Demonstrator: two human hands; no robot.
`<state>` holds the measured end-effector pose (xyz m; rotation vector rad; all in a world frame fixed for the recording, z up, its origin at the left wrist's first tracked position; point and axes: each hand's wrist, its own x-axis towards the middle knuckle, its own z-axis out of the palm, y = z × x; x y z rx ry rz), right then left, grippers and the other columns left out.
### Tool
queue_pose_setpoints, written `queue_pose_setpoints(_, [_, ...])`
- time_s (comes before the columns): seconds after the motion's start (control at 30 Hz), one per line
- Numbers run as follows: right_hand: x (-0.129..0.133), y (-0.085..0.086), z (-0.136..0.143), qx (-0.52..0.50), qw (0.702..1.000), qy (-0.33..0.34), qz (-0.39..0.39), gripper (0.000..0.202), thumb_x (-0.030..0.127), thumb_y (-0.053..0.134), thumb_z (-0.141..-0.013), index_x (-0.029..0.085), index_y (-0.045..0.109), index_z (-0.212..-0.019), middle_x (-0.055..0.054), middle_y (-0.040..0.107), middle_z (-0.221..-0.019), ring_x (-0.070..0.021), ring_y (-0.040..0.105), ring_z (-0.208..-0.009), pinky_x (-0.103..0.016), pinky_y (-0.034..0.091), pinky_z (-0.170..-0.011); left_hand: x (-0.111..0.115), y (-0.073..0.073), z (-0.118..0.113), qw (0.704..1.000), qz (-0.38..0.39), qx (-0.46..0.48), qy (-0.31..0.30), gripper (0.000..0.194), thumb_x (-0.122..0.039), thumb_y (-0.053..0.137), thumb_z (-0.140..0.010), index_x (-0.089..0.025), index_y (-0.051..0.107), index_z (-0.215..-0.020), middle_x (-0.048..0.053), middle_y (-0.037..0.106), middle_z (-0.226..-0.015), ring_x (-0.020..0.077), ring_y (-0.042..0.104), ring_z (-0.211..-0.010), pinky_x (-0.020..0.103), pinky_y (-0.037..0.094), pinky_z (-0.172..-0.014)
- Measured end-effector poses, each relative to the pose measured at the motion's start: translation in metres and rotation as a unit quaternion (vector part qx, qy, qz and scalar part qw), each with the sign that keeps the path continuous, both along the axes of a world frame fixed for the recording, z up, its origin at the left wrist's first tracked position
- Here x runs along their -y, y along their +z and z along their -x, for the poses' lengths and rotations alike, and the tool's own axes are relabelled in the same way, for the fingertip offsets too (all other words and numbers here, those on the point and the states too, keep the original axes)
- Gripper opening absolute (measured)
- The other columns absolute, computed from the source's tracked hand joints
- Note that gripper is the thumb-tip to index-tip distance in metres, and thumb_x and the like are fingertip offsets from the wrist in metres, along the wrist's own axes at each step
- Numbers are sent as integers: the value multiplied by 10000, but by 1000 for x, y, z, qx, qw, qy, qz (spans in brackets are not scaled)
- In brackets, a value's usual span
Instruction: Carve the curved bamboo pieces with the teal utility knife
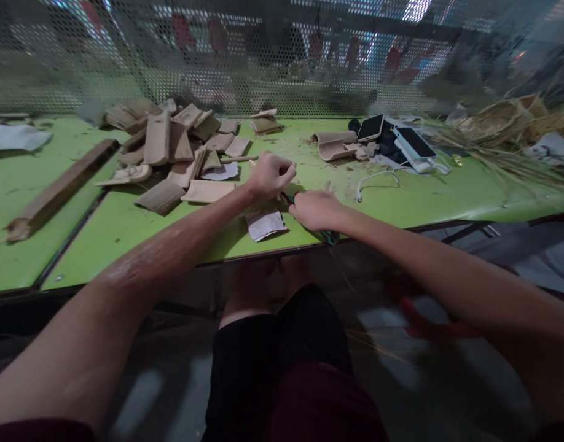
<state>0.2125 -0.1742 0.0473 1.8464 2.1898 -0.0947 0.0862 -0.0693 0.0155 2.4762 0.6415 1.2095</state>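
Note:
My left hand (pixel 271 176) is closed with curled fingers above the green table; whatever it grips, if anything, is hidden beneath it. Just to its right, my right hand (pixel 316 209) wraps around a slim dark hand tool (pixel 330 237). The tool's dark shaft points toward my left hand, and its greenish butt end shows under my palm at the table's front edge. Below my left hand lies a creased piece of paper (pixel 265 224). Close by on the left is a pale curved bamboo piece (pixel 209 191), at the front of a heap of cut bamboo pieces (pixel 157 140).
A long squared wooden bar (pixel 63 190) lies at the left. Further right are curved bamboo sections (pixel 335 147), two phones (pixel 415 144), a white cable (pixel 378 174) and dry straw-like fibres (pixel 507 126). A perforated metal screen (pixel 263 73) stands along the back.

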Motion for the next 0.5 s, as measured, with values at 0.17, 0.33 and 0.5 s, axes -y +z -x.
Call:
queue_pose_setpoints(0.17, [1,2,2,-2,1000,13,4,354,226,474,-986,84,769,-1120,-260,745,-1057,-342,700,-956,-425,495,-773,1,-2,5,1000,14,-10,-6,473,-344,525,-879,-258,191,-556,-62,131,-501,105,167,-523,308,172,-503])
queue_pose_setpoints(0.33, [10,7,6,20,998,68,3,347,97,503,-933,86,761,-1164,-236,736,-1062,-317,698,-963,-389,492,-772,2,0,5,1000,16,-15,-12,474,-349,508,-884,-259,192,-542,-57,142,-497,103,171,-509,315,176,-505])
queue_pose_setpoints(0.5, [15,7,6,30,996,87,-9,369,46,493,-912,80,759,-1166,-217,727,-1042,-302,696,-952,-378,494,-762,4,4,2,999,21,-32,6,479,-362,513,-877,-254,187,-544,-53,149,-491,105,160,-529,318,153,-516])
